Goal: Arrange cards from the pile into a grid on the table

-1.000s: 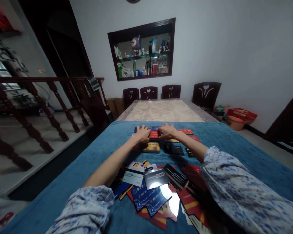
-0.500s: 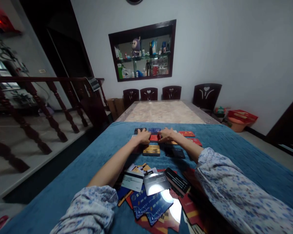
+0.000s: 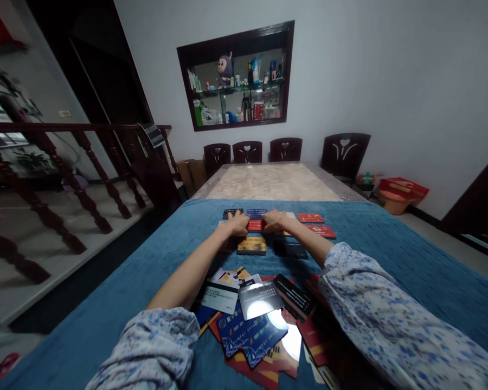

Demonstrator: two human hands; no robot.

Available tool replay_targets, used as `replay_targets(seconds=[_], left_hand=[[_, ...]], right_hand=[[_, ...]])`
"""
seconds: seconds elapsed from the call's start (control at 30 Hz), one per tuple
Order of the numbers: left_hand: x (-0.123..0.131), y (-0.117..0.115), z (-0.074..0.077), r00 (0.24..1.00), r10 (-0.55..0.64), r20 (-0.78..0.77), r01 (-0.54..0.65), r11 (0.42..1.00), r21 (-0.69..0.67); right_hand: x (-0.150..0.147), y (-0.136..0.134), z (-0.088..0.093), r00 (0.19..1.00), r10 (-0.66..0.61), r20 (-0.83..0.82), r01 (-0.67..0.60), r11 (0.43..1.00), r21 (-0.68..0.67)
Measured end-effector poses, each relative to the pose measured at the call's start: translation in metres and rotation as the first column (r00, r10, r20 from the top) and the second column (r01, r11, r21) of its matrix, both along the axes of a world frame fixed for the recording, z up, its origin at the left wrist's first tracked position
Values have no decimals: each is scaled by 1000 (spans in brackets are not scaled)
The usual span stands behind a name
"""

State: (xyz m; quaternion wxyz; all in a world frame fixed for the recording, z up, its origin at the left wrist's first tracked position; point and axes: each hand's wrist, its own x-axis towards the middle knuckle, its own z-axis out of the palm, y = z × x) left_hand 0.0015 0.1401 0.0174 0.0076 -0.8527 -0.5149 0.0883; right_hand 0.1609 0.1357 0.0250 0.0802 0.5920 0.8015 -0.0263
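In the head view, a red card stack (image 3: 255, 226) lies between my two hands on the blue cloth. My left hand (image 3: 237, 223) is closed at its left edge, and my right hand (image 3: 274, 221) is closed at its right edge; the fingertips are partly hidden. Around them stand other card stacks: a blue one (image 3: 257, 213) behind, a black one (image 3: 232, 212) back left, a gold one (image 3: 251, 246) in front, and a dark one (image 3: 291, 249) front right. Two red stacks lie on the right, one at the back (image 3: 310, 218) and one nearer (image 3: 324, 232).
Nearer me, a loose overlapping pile holds blue cards (image 3: 254, 336), a shiny grey card (image 3: 261, 299), a black card (image 3: 293, 297) and red ones. The blue cloth (image 3: 154, 281) covers the table's near part. Chairs (image 3: 285, 150) stand beyond; a wooden railing (image 3: 69, 128) is left.
Both hands stay at the sides of the red stack, with only a slight shift of fingers. The view has tilted a little, so everything sits slightly higher in the picture.
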Motion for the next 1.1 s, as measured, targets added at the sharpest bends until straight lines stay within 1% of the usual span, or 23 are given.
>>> replay_targets(seconds=[0.13, 0.27, 0.43, 0.53, 0.67, 0.8, 1.0, 1.1], left_hand=[[-2, -3, 0, 1000, 2, 12, -2, 1000, 23], [-5, -8, 4, 1000, -6, 27, 4, 998, 61], [-11, -17, 8, 994, -58, 97, 46, 991, 124], [-15, -27, 9, 987, -82, 136, 60, 985, 161], [-21, -49, 11, 980, -121, 157, 88, 975, 202], [-25, -72, 11, 971, -143, 193, 96, 968, 232], [-32, -102, 6, 953, -185, 241, 119, 957, 265], [-35, -121, 6, 943, -206, 260, 135, 955, 265]], right_hand=[[0, -2, 1, 1000, 2, 6, -2, 1000, 6], [1, -3, 3, 999, 23, 24, -24, 1000, 16], [9, -7, 7, 997, 70, 39, -72, 996, 43], [16, -15, 12, 995, 97, 34, -100, 992, 82], [26, -31, 18, 990, 143, 6, -143, 977, 156], [34, -53, 20, 976, 217, -25, -206, 952, 226], [36, -95, 20, 937, 335, -103, -301, 920, 252], [37, -114, 17, 912, 381, -150, -331, 902, 277]])
